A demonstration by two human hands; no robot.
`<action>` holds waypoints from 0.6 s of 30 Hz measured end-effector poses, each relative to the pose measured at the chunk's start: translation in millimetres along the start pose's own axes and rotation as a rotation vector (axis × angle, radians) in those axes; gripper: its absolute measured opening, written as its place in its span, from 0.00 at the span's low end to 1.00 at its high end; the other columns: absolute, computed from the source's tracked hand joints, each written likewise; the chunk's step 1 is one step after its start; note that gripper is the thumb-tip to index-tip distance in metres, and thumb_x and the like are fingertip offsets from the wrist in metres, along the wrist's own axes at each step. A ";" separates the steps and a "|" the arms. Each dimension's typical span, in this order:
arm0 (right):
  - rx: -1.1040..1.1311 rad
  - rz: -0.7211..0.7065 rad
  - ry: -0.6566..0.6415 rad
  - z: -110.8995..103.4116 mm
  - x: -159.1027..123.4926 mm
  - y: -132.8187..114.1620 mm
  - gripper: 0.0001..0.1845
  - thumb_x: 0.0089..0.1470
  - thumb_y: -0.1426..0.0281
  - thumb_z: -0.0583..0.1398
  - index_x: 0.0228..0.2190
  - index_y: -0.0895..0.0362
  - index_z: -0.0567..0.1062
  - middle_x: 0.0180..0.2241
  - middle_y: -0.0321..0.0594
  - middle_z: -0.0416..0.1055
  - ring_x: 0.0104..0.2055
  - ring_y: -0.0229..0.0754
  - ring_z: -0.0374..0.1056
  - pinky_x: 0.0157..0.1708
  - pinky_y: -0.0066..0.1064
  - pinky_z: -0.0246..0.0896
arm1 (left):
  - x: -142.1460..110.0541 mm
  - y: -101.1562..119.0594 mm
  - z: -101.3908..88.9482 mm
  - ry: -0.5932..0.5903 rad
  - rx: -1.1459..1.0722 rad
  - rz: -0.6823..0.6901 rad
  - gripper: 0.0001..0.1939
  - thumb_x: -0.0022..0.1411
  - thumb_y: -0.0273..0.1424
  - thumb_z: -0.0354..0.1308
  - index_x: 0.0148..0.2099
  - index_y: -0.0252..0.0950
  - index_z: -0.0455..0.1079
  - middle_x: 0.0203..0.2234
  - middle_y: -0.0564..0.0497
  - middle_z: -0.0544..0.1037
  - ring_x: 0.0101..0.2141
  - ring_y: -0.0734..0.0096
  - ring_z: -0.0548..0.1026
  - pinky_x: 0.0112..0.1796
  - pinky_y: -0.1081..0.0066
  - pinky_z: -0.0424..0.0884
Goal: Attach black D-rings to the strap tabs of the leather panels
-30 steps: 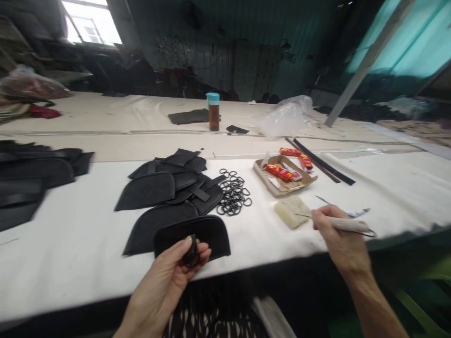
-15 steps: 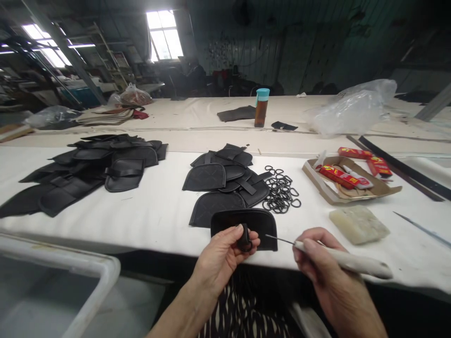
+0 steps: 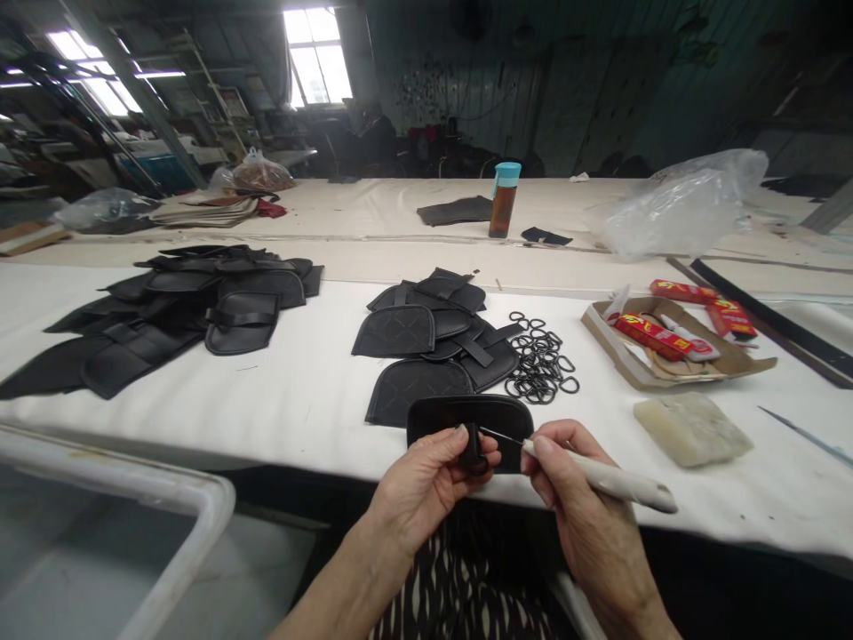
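My left hand (image 3: 423,480) pinches a folded black leather strap (image 3: 474,452) between thumb and fingers. Behind that strap is a curved black leather piece (image 3: 470,411) at the table's front edge. The fingers of my right hand (image 3: 578,502) are wrapped round the pale handle of an awl (image 3: 623,484). Its thin metal shaft points left, and the tip reaches the folded strap; whether it has gone into the leather I cannot tell. Just beyond are a pile of black leather pieces (image 3: 418,385) and a heap of black D-rings (image 3: 537,360).
A larger pile of black leather pieces (image 3: 250,313) lies left. To the right are a cardboard tray (image 3: 603,351) with red boxes, a yellowish block (image 3: 693,428) and a pointed metal tool (image 3: 803,434). A bottle (image 3: 504,204) stands farther back. A white-rimmed bin (image 3: 213,502) sits front left.
My right hand has brought the awl left, so its tip now meets the folded strap instead of standing apart from it. My left hand still pinches the strap. The view has shifted slightly.
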State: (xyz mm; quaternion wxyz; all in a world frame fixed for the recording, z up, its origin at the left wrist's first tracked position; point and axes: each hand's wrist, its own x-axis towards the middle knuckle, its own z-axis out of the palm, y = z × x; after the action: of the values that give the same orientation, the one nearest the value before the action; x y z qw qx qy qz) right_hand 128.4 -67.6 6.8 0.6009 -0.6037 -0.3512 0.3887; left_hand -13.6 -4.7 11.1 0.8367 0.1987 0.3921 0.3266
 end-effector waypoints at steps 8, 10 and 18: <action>0.022 0.002 -0.020 8.1 1.6 1.8 0.14 0.50 0.58 0.59 0.25 0.56 0.69 0.21 0.33 0.66 0.20 0.33 0.54 0.21 0.27 0.52 | 1.2 -0.7 -2.0 -0.025 -0.004 -0.007 0.09 0.57 0.28 0.57 0.31 0.26 0.76 0.28 0.43 0.80 0.31 0.67 0.77 0.38 0.69 0.71; 0.018 -0.001 -0.038 9.9 1.0 0.0 0.14 0.51 0.58 0.58 0.25 0.56 0.69 0.21 0.32 0.65 0.20 0.33 0.54 0.22 0.26 0.52 | 1.4 -0.7 -2.8 -0.039 -0.003 -0.005 0.09 0.57 0.27 0.57 0.31 0.26 0.76 0.28 0.43 0.80 0.31 0.67 0.77 0.38 0.70 0.71; -0.134 -0.111 -0.102 10.2 -3.2 0.2 0.10 0.50 0.61 0.59 0.26 0.56 0.70 0.22 0.34 0.67 0.24 0.37 0.62 0.23 0.26 0.60 | 2.1 -1.1 1.4 0.000 -0.019 0.014 0.09 0.56 0.28 0.58 0.29 0.27 0.75 0.26 0.44 0.79 0.27 0.70 0.76 0.35 0.72 0.70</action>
State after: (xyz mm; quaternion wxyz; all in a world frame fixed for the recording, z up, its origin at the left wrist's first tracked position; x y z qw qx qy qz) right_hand 117.9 -65.9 7.1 0.5611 -0.6014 -0.4397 0.3608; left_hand -11.0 -4.1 10.2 0.8362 0.1935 0.3877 0.3362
